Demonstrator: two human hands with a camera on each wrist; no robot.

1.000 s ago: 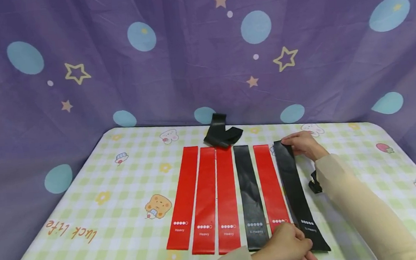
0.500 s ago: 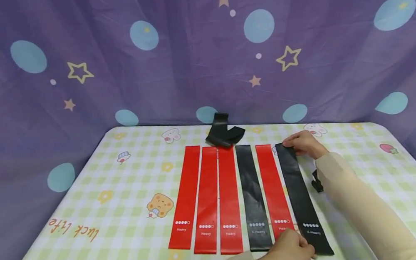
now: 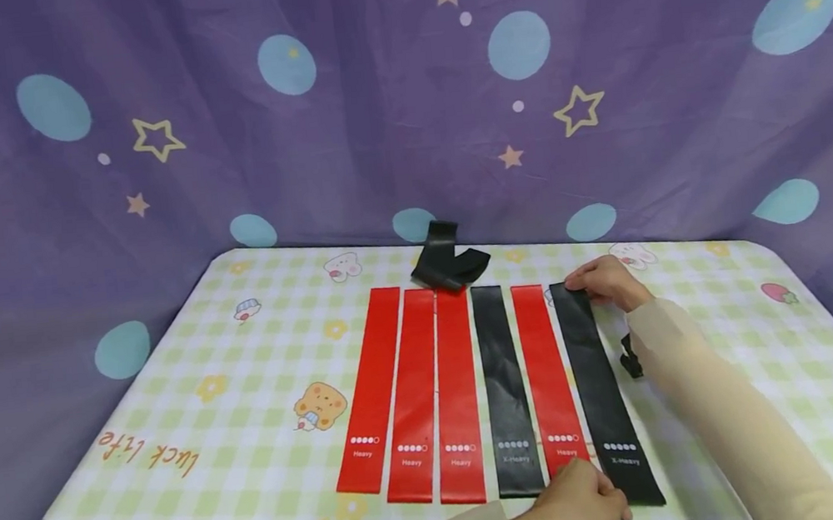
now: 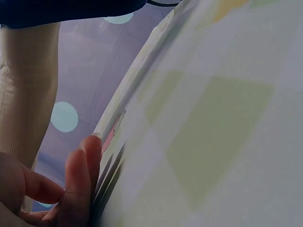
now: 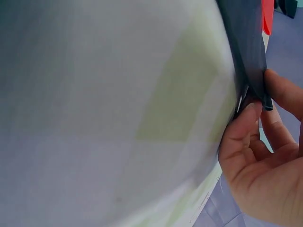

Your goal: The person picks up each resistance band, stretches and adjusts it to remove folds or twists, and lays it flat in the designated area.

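Note:
Flat resistance bands lie in a row on the checked cloth. My right hand (image 3: 610,283) pinches the far end of the rightmost black resistance band (image 3: 602,389), marked X-Heavy; in the right wrist view the band's folded end (image 5: 258,71) sits between thumb and fingers. Down at the near end, my left hand (image 3: 571,503) has its fingertips right at the same band's left corner and overlaps the near end of a red band (image 3: 545,365). In the left wrist view, bent fingers (image 4: 83,175) lie against the band's dark edge (image 4: 111,182); whether they grip it I cannot tell.
Left of these lie a black band (image 3: 506,385) and several red Heavy bands (image 3: 453,390). A crumpled black band (image 3: 447,265) lies behind the row. A small black object (image 3: 630,361) sits beside my right sleeve. A purple curtain (image 3: 346,149) hangs behind the table.
The rightmost black band's near end has shifted slightly right and lies flatter. My left hand has slid off its near end to its left edge. My right hand keeps its pinch.

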